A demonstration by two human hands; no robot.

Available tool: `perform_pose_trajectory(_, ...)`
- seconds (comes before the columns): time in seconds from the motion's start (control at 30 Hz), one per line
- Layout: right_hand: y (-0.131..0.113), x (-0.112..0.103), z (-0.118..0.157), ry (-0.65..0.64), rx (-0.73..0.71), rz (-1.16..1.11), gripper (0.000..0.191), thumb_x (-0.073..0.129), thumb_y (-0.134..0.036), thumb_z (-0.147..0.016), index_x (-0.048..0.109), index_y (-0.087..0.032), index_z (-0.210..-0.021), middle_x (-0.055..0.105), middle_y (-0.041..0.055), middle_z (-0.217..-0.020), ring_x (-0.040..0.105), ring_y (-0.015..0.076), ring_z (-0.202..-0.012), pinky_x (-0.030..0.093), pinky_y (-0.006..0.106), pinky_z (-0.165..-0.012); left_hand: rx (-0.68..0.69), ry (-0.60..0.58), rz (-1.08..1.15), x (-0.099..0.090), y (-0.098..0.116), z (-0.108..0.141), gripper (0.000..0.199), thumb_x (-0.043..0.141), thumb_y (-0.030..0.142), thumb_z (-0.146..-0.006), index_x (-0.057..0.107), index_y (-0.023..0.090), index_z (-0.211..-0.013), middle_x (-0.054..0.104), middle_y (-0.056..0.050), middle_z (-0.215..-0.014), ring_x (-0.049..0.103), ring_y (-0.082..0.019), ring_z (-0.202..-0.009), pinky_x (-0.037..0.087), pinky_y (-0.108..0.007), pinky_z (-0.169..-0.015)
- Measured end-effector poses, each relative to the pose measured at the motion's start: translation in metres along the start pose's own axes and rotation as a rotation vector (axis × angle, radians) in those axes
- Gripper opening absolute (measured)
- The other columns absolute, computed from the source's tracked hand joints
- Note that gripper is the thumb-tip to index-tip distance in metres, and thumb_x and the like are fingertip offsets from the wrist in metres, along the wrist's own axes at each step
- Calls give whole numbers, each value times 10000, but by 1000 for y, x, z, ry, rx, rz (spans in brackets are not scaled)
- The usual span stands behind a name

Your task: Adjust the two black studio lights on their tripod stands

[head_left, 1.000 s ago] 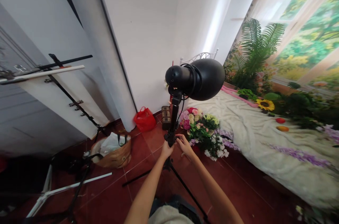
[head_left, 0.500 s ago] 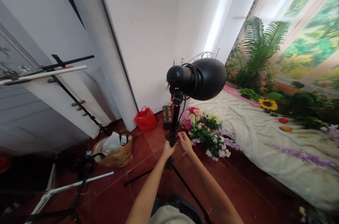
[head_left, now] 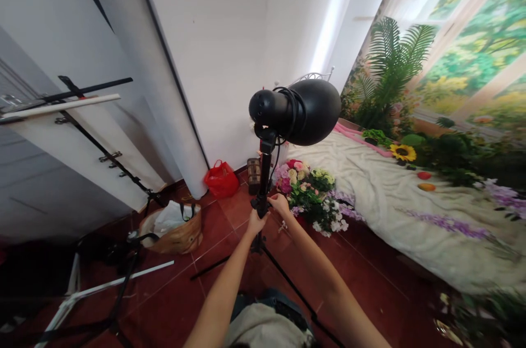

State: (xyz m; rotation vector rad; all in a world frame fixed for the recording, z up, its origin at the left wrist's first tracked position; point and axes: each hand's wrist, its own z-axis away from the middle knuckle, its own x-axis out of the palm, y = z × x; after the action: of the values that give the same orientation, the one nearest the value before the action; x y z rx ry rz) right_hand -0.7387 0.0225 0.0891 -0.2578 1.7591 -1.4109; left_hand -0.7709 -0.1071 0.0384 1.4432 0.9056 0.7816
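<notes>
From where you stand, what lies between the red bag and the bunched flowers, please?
In the head view, a brown chest and the black pole show between the red bag and bunched flowers.

The one view comes from the camera on my head, looking forward and down past my forearms. The black lamp (head_left: 314, 112) is fairly near the lens, close to mid-frame, with my left hand (head_left: 257, 222) and right hand (head_left: 280, 204) lower down. The view (a wide one, I'd say) takes in the red floor (head_left: 222, 227) below, the white wall (head_left: 230, 52) ahead and the bed (head_left: 382, 194) off to the right.
</notes>
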Motion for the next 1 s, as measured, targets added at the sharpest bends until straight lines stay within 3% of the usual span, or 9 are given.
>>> perform_pose_trajectory(0.2,8,-6,33,12,-372,137,331,370,-404,-916,622,-200,-846,646,47,-794,576,174,-775,427,278,-743,64,-31,-12,0,-16,-4,405,734,343,-645,588,151,-971,675,-101,-995,618,-235,-1007,464,-433,-923)
perform_pose_trajectory(0.3,13,-7,39,-49,-452,179,389,289,-376,-951,638,-204,-973,660,67,-964,555,187,-931,408,299,-860,87,-33,-23,1,-23,-7,405,728,310,-655,584,156,-1001,667,-99,-1032,617,-223,-1007,456,-425,-938)
perform_pose_trajectory(0.47,22,-1,29,-104,-359,200,497,187,-380,-971,645,-209,-1061,671,61,-978,586,173,-920,416,272,-854,87,-28,-56,3,-29,-10,387,712,263,-671,580,150,-1017,665,-100,-1031,622,-218,-978,464,-424,-923)
perform_pose_trajectory(0.8,27,1,17,-126,-304,248,465,302,-454,-945,670,-183,-861,676,55,-821,595,152,-731,398,210,-695,72,-21,-121,3,-36,-11,384,688,227,-692,575,147,-1050,660,-120,-1050,621,-236,-1003,468,-429,-924)
perform_pose_trajectory(1.0,17,-5,10,-196,-223,318,507,299,-440,-954,682,-165,-768,677,79,-809,614,160,-796,388,207,-739,86,-46,-108,3,-32,-11,391,688,221,-695,572,155,-1062,655,-119,-1094,608,-230,-1051,450,-420,-958)
